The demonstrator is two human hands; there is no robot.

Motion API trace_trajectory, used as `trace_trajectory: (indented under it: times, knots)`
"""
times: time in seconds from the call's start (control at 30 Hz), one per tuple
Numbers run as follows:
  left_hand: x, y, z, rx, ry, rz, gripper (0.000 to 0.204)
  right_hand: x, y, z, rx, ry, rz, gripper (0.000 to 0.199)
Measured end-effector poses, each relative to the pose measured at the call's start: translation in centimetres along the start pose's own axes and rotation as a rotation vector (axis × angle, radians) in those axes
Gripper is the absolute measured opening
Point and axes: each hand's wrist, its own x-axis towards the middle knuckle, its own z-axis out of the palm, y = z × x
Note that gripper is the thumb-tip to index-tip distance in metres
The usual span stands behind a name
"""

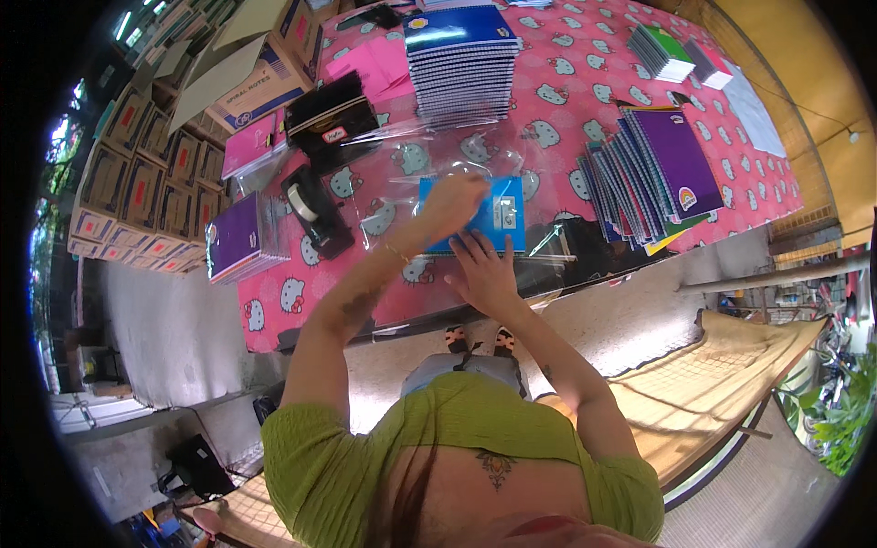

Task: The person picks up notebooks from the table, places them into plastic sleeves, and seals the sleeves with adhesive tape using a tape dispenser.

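Observation:
A blue notebook (507, 203) lies flat near the table's front edge, with clear plastic film (411, 160) around it and spread beyond its far side. My left hand (455, 203) is over the notebook's left part, fingers closed at the film; the fingertips are partly hidden. Against the notebook's near edge rests my right hand (485, 274), its fingers stretched out and holding nothing. Left of my hands is a black tape dispenser (316, 215) with a roll of tape.
A tall stack of blue spiral notebooks (461, 78) stands behind. Fanned purple notebooks (671, 160) lie to the right, smaller notebook piles (239, 239) at the left. Beside a black box (331, 119) is pink paper (379, 66). Cartons (137, 192) are stacked left of the pink patterned table (548, 132).

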Motion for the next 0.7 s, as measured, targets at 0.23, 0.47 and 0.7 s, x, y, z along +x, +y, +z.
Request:
trace_trajectory:
  times: [0.23,0.47,0.7]
  knots:
    - [-5.7,3.4,5.6,0.056,0.181,-0.145,0.034,-0.1,1.7,0.5,-0.100,-0.191,0.013,0.074]
    - [-5.9,3.6,5.8,-0.110,0.130,-0.255,0.036,-0.4,2.7,0.9,0.054,-0.126,0.021,0.059]
    - [-6.6,3.5,6.7,0.129,0.175,-0.148,0.034,7.2,11.2,-1.5,0.237,0.542,0.227,0.051]
